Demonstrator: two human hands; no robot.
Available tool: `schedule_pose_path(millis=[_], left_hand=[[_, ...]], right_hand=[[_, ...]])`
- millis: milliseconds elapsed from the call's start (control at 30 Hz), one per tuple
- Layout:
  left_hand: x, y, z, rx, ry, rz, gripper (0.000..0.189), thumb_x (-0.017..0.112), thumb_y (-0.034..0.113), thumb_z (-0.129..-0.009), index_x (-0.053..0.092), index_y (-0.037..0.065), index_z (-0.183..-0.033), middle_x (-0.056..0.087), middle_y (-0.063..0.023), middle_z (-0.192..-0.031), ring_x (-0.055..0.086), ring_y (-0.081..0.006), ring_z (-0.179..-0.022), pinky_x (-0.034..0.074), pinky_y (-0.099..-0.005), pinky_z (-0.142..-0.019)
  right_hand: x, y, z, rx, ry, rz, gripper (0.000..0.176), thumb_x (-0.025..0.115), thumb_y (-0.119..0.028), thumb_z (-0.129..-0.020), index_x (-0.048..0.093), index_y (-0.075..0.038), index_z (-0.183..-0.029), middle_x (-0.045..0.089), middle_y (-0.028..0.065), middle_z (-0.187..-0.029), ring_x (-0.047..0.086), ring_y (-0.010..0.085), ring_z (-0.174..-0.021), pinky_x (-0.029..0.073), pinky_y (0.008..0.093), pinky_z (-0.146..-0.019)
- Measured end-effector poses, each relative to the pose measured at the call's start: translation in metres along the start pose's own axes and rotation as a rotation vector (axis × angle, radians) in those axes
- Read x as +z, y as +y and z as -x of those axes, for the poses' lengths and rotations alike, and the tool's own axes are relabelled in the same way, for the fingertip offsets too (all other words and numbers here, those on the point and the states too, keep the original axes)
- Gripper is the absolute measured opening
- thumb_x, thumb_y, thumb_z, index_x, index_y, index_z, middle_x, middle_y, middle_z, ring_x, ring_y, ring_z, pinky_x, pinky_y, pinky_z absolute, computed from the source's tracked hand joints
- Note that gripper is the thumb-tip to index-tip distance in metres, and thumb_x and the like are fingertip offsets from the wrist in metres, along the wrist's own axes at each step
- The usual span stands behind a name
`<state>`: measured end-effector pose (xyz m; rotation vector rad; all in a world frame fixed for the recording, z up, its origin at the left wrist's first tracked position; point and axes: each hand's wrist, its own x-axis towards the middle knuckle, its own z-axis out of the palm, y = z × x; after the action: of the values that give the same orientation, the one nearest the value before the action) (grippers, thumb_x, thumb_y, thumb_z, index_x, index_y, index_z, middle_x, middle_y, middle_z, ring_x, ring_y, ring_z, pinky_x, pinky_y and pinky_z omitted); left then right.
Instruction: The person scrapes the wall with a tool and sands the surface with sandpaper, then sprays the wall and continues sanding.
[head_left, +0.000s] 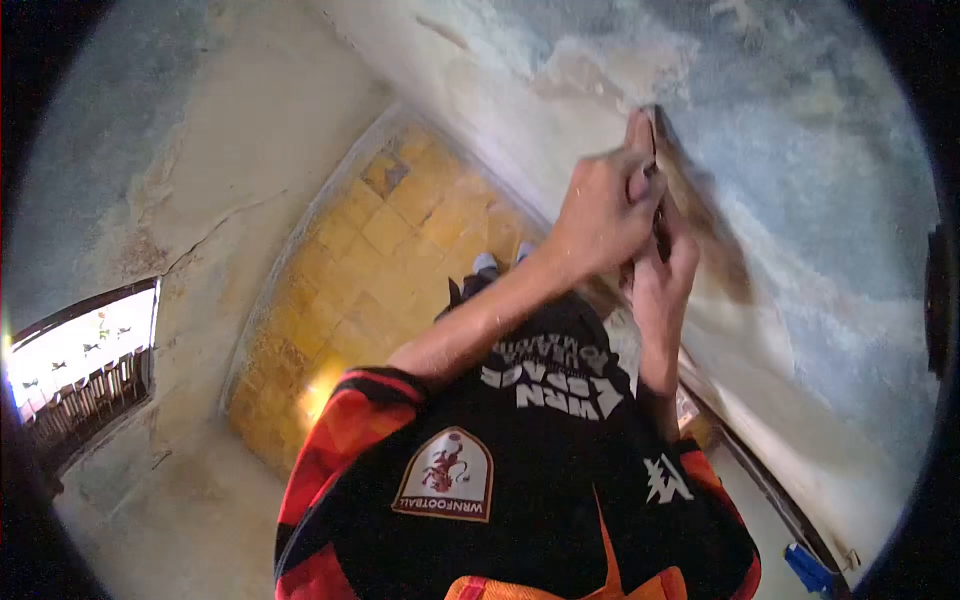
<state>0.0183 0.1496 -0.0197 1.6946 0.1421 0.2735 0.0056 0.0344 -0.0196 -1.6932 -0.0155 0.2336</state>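
Observation:
Both hands meet against the wall (800,190), whose blue-grey paint is patchy, with pale worn areas. My left hand (602,210) is closed, its fingers curled over the front of my right hand. Below and to its right, my right hand (668,275) is closed too, and a finger reaches up along the wall surface. A thin dark edge shows between the fingers; what the hands grip is mostly hidden, and I cannot make out its kind. The shadow of the hands falls on the wall to the right.
Yellow floor tiles (400,230) lie below, with my feet near the wall's base. A barred window opening (85,360) is in the cracked left wall (230,180). Along the lower right runs a dark edge, with a blue object (808,568) near it.

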Motion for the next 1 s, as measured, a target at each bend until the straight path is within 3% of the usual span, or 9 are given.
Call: schedule_pose_path(millis=[33, 167, 300, 333, 367, 700, 833, 967, 1000], left_hand=[[0.002, 0.002, -0.005, 0.027, 0.024, 0.012, 0.021, 0.063, 0.013, -0.091, 0.06, -0.007, -0.093, 0.058, -0.0249, -0.074, 0.048, -0.0206, -0.065, 0.048, -0.0382, -0.067], [-0.008, 0.0, -0.01, 0.009, -0.002, -0.032, 0.013, 0.059, 0.003, -0.084, 0.054, -0.009, -0.085, 0.057, -0.031, -0.08, 0.056, -0.0505, -0.074, 0.047, -0.0454, -0.065], [0.0, 0.002, -0.009, 0.063, 0.075, 0.043, 0.013, 0.06, 0.003, -0.083, 0.055, -0.008, -0.083, 0.054, -0.0307, -0.072, 0.054, -0.0512, -0.068, 0.046, -0.0466, -0.063], [-0.003, -0.006, -0.01, 0.032, 0.013, -0.009, 0.023, 0.064, 0.016, -0.092, 0.059, -0.007, -0.091, 0.054, -0.0217, -0.067, 0.048, -0.0175, -0.062, 0.048, -0.0385, -0.062], [0.0, -0.01, -0.01, 0.018, 0.011, -0.012, 0.023, 0.064, 0.016, -0.092, 0.059, -0.007, -0.091, 0.054, -0.0215, -0.067, 0.048, -0.0172, -0.063, 0.048, -0.0384, -0.063], [0.0, 0.001, -0.007, 0.043, 0.066, 0.013, 0.022, 0.063, 0.015, -0.092, 0.061, -0.007, -0.093, 0.052, -0.0221, -0.066, 0.044, -0.0175, -0.062, 0.047, -0.0374, -0.063], [-0.005, -0.004, -0.016, 0.04, 0.073, -0.014, 0.023, 0.063, 0.015, -0.092, 0.062, -0.008, -0.098, 0.05, -0.0257, -0.067, 0.045, -0.0166, -0.062, 0.048, -0.0379, -0.063], [-0.004, 0.0, -0.009, 0.015, 0.031, 0.02, 0.024, 0.063, 0.014, -0.091, 0.059, -0.009, -0.088, 0.052, -0.0268, -0.069, 0.037, -0.0081, -0.083, 0.048, -0.0395, -0.064], [-0.006, 0.006, -0.011, 0.026, 0.07, 0.044, 0.023, 0.062, 0.014, -0.091, 0.059, -0.009, -0.089, 0.051, -0.0277, -0.069, 0.025, -0.04, -0.078, 0.047, -0.0391, -0.063]], right_hand=[[0.001, 0.001, -0.005, -0.036, -0.013, 0.015, 0.044, 0.055, -0.008, -0.097, 0.052, 0.007, -0.138, 0.067, 0.0083, -0.111, 0.059, 0.0116, -0.096, 0.048, 0.0239, -0.082], [0.006, 0.004, -0.002, -0.03, -0.026, 0.058, 0.044, 0.055, -0.008, -0.097, 0.052, 0.006, -0.138, 0.067, 0.0072, -0.108, 0.058, 0.0089, -0.089, 0.047, 0.0229, -0.079], [0.003, -0.001, -0.007, -0.089, 0.005, 0.111, 0.044, 0.055, -0.009, -0.097, 0.052, 0.006, -0.138, 0.067, 0.0081, -0.105, 0.059, 0.0113, -0.09, 0.048, 0.0245, -0.08], [0.011, 0.005, -0.005, -0.181, 0.029, 0.091, 0.044, 0.055, -0.009, -0.097, 0.053, 0.006, -0.137, 0.067, 0.0079, -0.105, 0.059, 0.0117, -0.09, 0.048, 0.0246, -0.08], [0.015, 0.01, -0.004, -0.271, 0.05, 0.073, 0.043, 0.055, -0.009, -0.097, 0.053, 0.007, -0.137, 0.067, 0.0077, -0.105, 0.059, 0.0121, -0.091, 0.048, 0.0248, -0.081], [-0.002, -0.001, -0.003, -0.049, -0.003, 0.08, 0.044, 0.053, -0.002, -0.094, 0.052, 0.007, -0.138, 0.065, 0.0029, -0.099, 0.054, 0.0055, -0.078, 0.045, 0.0202, -0.067], [0.01, 0.003, -0.016, -0.274, -0.026, 0.147, 0.043, 0.052, -0.001, -0.093, 0.054, 0.007, -0.135, 0.067, 0.0083, -0.101, 0.057, 0.01, -0.084, 0.048, 0.0245, -0.075], [0.001, 0.001, -0.008, -0.089, -0.032, 0.162, 0.043, 0.055, -0.004, -0.094, 0.054, 0.008, -0.135, 0.068, 0.0147, -0.111, 0.061, 0.0162, -0.097, 0.048, 0.0288, -0.087], [0.004, -0.001, -0.009, -0.091, -0.024, 0.158, 0.043, 0.055, -0.004, -0.094, 0.054, 0.008, -0.135, 0.068, 0.0153, -0.111, 0.061, 0.0167, -0.099, 0.048, 0.0291, -0.089]])
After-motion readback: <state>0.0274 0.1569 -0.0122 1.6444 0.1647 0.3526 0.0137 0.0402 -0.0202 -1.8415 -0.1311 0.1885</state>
